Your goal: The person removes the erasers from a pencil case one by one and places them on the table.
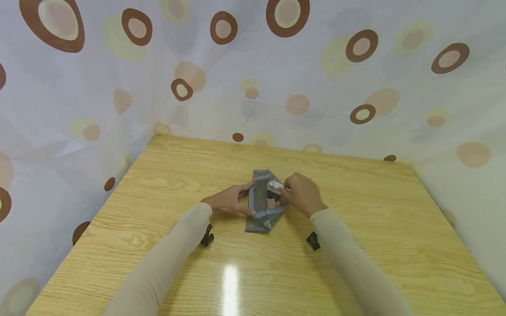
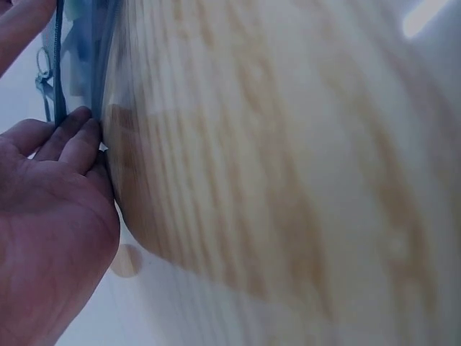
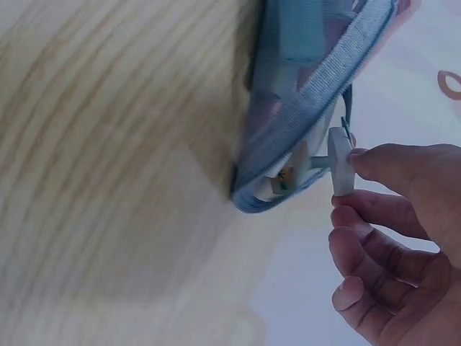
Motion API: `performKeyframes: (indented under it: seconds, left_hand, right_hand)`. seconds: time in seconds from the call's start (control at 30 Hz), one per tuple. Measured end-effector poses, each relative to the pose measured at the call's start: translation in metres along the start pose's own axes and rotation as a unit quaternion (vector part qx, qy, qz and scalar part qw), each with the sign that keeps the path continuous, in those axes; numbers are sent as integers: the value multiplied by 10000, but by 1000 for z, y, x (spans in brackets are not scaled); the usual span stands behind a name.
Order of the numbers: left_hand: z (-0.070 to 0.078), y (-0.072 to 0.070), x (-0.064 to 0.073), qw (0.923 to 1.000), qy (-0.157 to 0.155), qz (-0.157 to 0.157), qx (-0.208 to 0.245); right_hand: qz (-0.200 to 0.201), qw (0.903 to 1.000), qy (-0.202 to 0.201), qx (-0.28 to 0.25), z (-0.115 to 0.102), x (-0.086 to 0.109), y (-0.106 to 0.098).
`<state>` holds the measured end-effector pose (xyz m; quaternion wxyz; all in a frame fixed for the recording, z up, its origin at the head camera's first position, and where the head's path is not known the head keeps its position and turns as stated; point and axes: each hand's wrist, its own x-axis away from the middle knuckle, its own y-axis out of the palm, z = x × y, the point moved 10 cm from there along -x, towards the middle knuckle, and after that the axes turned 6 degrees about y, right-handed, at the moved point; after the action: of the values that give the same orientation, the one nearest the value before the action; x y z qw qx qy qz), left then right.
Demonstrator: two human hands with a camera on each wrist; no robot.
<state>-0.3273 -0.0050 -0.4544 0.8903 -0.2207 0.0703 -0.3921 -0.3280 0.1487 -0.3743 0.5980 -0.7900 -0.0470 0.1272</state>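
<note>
"Mesh pouch (image 1: 260, 195): where does it lie?"

"On the wood-grain table (image 1: 375, 219), near its middle, mouth parted; a zip pull (image 1: 267, 224) lies toward the near end."

"How is the left hand (image 1: 227, 200) posed?"

"It meets the pouch from the left, thumb toward the near end and fingers farther up, set apart as they grip the edge."

"And the right hand (image 1: 305, 194)?"

"It bends inward from the right. Thumb and forefinger pinch a small white piece (image 3: 341, 169) at the mouth; the remaining fingers curl loosely, apart from the pouch. Both sleeved forearms (image 1: 158, 267) converge from below."
</note>
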Motion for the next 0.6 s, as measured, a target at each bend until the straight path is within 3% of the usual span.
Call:
performKeyframes:
  seconds: [0.33, 0.6]
  left_hand:
    - [2, 0, -1, 10000, 34, -9, 28]
    - [1, 0, 0, 9999, 24, -5, 168]
  right_hand:
    - [-131, 9999, -77, 70, 6, 12, -30]
    - [-77, 9990, 42, -447, 32, 17, -50]
